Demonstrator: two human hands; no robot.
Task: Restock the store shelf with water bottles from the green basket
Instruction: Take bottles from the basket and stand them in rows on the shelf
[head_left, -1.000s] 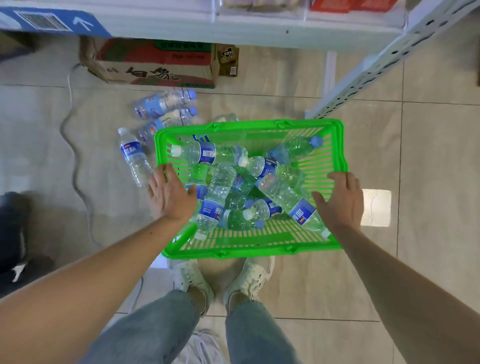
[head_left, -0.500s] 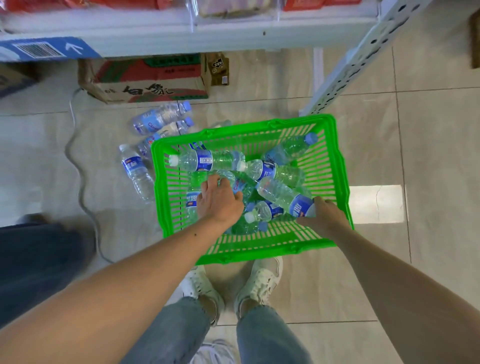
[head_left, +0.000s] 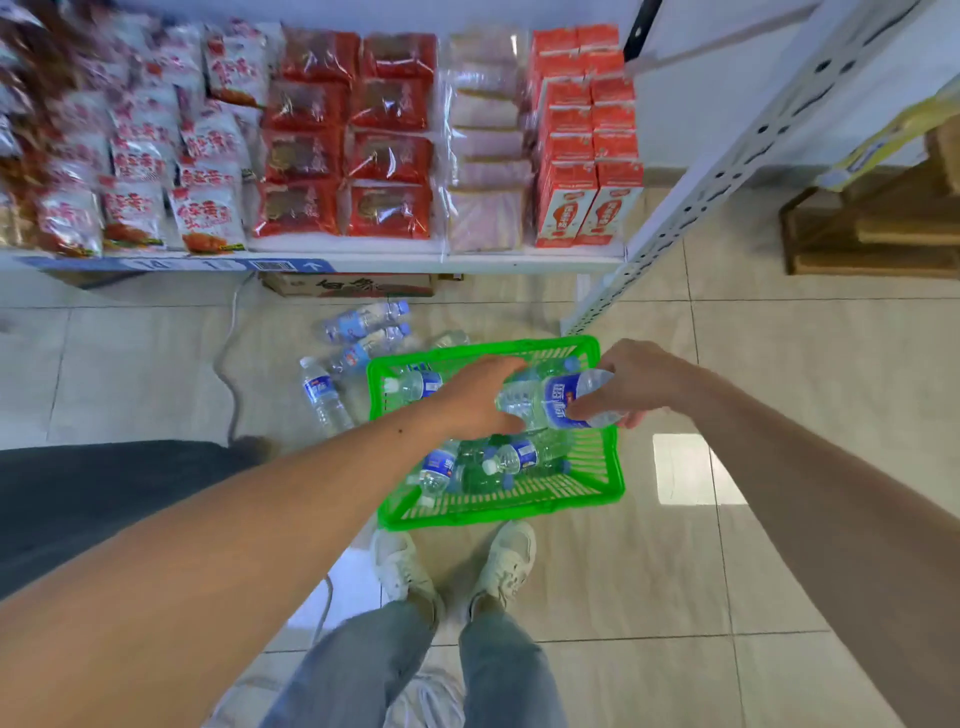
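Note:
A green basket (head_left: 498, 512) stands on the tiled floor in front of my feet, with several clear, blue-labelled water bottles (head_left: 514, 457) lying in it. Both of my hands are raised above its far half. My left hand (head_left: 475, 397) grips the clear body of a bottle (head_left: 511, 402). My right hand (head_left: 631, 382) grips a blue-labelled bottle (head_left: 561, 397) right beside it; the two bottles touch and overlap. The store shelf (head_left: 363, 257) runs across the top, packed with snack bags and red cartons.
Three loose bottles (head_left: 322, 395) lie on the floor left of the basket. A cardboard box (head_left: 353, 285) sits under the shelf. A perforated shelf upright (head_left: 675, 208) rises at the right, with a wooden pallet (head_left: 872, 228) beyond. A cable (head_left: 228, 364) trails at the left.
Both hands reached into the basket, closed on bottles and lifted them above it. The view has tilted up, and the stocked shelf now shows.

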